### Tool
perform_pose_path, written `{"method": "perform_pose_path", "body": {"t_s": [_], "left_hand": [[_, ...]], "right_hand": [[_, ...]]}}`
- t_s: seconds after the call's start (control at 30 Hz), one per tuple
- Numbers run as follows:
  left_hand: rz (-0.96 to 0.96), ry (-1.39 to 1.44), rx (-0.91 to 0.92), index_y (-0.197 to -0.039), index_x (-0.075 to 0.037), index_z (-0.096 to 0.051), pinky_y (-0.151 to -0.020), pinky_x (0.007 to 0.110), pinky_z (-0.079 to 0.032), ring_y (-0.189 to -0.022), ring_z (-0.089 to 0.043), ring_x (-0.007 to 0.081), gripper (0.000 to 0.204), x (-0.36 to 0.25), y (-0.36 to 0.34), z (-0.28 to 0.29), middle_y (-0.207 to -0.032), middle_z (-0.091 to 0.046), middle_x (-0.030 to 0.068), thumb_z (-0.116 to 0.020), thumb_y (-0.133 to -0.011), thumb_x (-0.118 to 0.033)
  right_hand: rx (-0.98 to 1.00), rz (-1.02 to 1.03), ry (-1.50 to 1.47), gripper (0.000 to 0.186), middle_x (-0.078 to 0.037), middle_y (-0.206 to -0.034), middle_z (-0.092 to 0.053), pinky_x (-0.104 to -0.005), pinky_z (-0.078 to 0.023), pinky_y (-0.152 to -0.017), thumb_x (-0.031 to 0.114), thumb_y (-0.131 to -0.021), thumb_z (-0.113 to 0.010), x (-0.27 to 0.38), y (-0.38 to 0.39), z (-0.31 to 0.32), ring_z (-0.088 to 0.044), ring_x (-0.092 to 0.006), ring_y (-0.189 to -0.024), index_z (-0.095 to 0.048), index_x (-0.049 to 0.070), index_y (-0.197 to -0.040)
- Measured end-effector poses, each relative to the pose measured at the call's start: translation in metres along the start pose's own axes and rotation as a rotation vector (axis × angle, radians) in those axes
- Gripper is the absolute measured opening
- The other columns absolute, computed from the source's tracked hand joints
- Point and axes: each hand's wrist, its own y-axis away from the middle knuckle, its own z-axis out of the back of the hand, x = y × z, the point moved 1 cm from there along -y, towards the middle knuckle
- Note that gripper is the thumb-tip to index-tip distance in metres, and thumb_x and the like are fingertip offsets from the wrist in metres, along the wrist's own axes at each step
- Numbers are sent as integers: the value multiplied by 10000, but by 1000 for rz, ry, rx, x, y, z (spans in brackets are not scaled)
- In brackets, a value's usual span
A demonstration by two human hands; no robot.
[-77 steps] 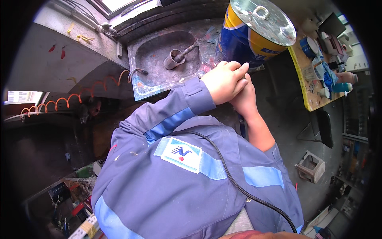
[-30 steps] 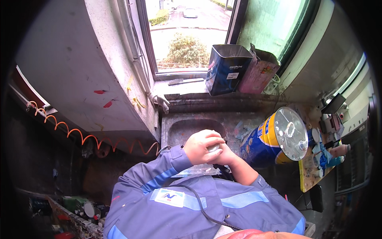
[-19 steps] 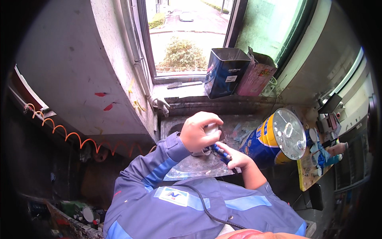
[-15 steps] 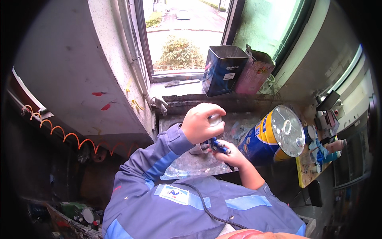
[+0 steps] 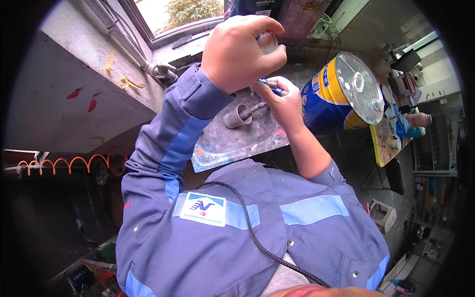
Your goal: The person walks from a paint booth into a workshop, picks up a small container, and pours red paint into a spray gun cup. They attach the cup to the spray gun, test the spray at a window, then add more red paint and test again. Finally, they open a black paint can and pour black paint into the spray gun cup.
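My left hand is raised over the work surface, its fingers and thumb curled round a small whitish, rounded container, mostly hidden by the hand. Below and to its right, my right hand grips a blue and silver spray gun; only its knobs and part of its body show. Under both hands a paint-crusted grey cup lies tilted on the stained metal tray. From its mouth a dirty rod points up toward my right hand.
A blue and yellow drum stands close on the right. Behind the tray, a dark tin and a pink tin sit on the sill near a brush. An orange coiled hose hangs at left. A cluttered yellow-edged table stands far right.
The view has tilted, so the window and tins sit higher. Both hands appear higher and further apart, still holding their things. More of the grey cup and its rod shows below them.
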Motion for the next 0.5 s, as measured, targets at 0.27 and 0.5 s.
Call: {"method": "perform_pose_path", "body": {"t_s": [0.27,0.5], "left_hand": [[44,73,77,-956,-75,-722,-718,322,-543,-772,-670,220,241,5,18,-8,-847,-695,89,-756,-754,-203],[53,153,152,-969,-58,-712,-751,337,-568,-832,-685,235,258,12,40,-11,-931,-701,107,-759,-725,-128]], "right_hand": [[16,11,-27,238,19,-848,-667,-207,-468,-669,193,-868,-803,-26,11,2,-586,-34,-766,-681,31,-995],[341,-260,-174,552,-24,-1094,-638,-258,-489,-848,95,-877,-741,-54,45,14,-587,-79,-970,-526,26,-1381]]}}
